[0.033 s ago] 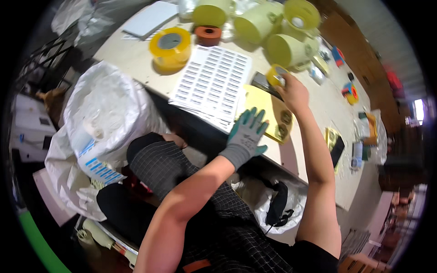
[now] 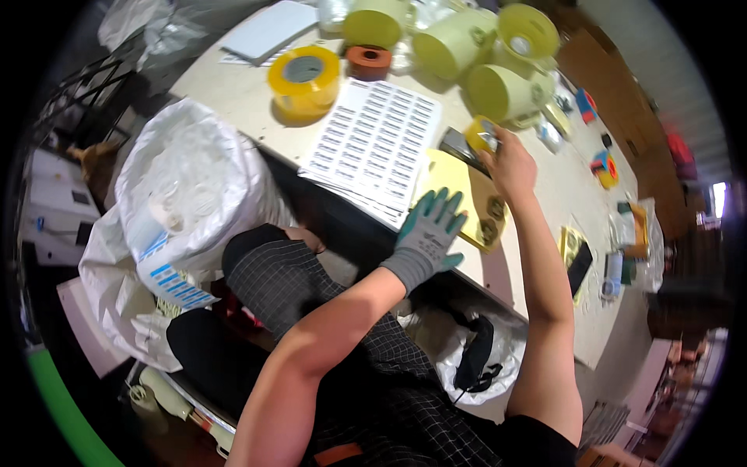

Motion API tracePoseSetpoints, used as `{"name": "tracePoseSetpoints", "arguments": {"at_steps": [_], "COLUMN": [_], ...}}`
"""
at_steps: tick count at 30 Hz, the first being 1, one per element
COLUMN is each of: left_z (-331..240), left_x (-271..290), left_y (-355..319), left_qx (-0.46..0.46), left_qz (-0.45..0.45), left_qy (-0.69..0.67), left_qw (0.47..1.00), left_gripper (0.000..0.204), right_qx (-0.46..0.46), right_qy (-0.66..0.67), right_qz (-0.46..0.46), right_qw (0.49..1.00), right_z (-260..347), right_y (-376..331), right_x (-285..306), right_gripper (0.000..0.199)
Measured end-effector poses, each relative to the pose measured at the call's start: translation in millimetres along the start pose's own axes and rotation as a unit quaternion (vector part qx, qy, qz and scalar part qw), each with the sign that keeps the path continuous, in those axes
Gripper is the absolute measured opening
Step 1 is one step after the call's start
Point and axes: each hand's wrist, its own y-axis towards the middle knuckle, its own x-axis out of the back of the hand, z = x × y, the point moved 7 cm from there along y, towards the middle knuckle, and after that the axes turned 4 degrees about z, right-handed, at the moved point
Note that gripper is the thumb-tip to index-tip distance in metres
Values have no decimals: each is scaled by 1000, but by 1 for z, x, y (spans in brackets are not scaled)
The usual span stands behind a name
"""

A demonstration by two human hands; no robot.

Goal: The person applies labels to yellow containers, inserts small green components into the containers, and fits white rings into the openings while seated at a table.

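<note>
Your gloved left hand [image 2: 426,237] lies open, flat, pinning the yellow sheet [image 2: 451,183] at centre frame, while your right hand [image 2: 510,159] pinches a small yellow roll [image 2: 480,134].

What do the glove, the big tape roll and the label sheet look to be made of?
Glove on the left hand: knit fabric, grey cuff, with a matte teal coating that looks like rubber. Tape roll: glossy translucent yellow plastic film on a grey core, probably cardboard. Label sheet: white paper, seemingly peel-off stickers, judging by the even grid of printed rectangles.
</note>
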Motion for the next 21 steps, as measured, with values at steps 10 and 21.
{"name": "tracePoseSetpoints", "arguments": {"at_steps": [10, 21], "left_z": [150, 150], "left_x": [28, 19], "left_y": [-59, -56], "left_qx": [170, 195], "left_qz": [-166, -109], "left_qy": [-25, -23], "left_qw": [971, 974], "left_gripper": [78, 82], "right_qx": [121, 59], "right_qy": [218, 22], "right_qz": [26, 143], "right_qw": [968, 988], "right_z": [141, 200], "right_y": [77, 173], "right_x": [-79, -126], "right_gripper": [35, 38]}}
